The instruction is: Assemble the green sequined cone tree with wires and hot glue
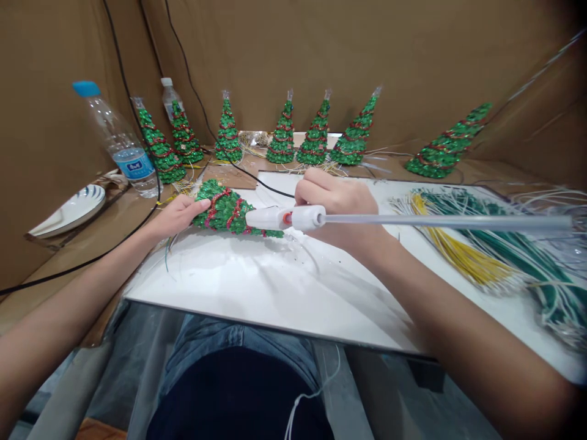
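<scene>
My left hand [177, 215] is closed round the wide base of a small green Christmas tree [224, 211] with red trim, which lies on its side just over the white board. In my right hand [337, 198] is a white glue gun [268, 217], with a long clear glue stick [435, 222] sticking out of its back end. The gun's body lies across the tree's narrow half, so the nozzle and the tree's tip are partly hidden. Thin wires hang from the tree's base below my left hand.
Several decorated trees [280, 137] stand along the back, one leaning at the right [449, 143]. At the left are a water bottle [135, 165] and a white dish [73, 211]. Bundles of yellow wires [458, 250] and green wires [504, 238] lie right on the white board [257, 287]. A black cable [114, 247] crosses the left side.
</scene>
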